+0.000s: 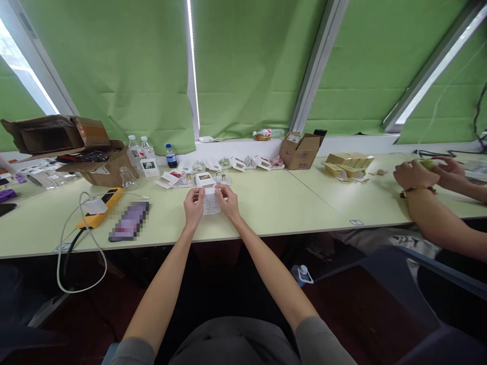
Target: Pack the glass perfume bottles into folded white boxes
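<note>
Both my hands hold a small white printed box point(211, 204) just above the near part of the table, its face covered in fine lines of text. My left hand point(194, 205) pinches the upper left edge between thumb and fingers. On the opposite edge, the fingers of my right hand point(228, 201) are closed in the same way. Just behind it lies a white box with a picture on it point(205, 179). Small glass bottles point(185, 177) and open white cartons point(169, 179) rest around there. More open cartons point(262, 162) line the back of the table.
A phone point(131, 221) and an orange power strip point(102, 207) with a looping white cable are at left. Cardboard boxes point(101, 170) and drink bottles point(171, 156) stand behind. Another carton point(301, 152) is at back right. Yellow boxes point(348, 165) lie near a co-worker's hands point(416, 175).
</note>
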Action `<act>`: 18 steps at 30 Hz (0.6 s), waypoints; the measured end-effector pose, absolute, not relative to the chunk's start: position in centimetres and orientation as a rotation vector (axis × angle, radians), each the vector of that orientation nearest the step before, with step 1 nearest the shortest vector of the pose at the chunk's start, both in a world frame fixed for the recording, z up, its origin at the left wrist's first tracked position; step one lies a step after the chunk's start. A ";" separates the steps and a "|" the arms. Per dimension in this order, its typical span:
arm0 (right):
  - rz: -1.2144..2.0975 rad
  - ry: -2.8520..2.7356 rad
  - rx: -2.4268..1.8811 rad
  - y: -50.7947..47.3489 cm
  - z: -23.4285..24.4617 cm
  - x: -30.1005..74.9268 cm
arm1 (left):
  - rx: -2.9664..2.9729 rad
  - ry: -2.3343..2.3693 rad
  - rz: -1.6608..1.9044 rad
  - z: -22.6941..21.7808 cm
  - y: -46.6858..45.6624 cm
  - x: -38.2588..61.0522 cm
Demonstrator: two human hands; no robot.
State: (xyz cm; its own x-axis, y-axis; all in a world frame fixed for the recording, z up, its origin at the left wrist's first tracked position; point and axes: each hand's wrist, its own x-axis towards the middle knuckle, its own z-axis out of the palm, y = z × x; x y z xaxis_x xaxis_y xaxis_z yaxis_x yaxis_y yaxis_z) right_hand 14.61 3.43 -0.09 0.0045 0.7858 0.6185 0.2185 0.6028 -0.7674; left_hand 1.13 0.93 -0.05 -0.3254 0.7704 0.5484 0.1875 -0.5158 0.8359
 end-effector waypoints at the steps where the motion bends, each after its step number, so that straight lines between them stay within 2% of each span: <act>1: 0.555 -1.537 -0.877 3.5 -0.1 14.6 | 1.499 1.227 1.896 -0.1 0.9 1.1; 18: 0.665 -1.486 -0.812 3.4 0.0 14.7 | 1.470 1.169 1.898 -0.9 1.1 0.9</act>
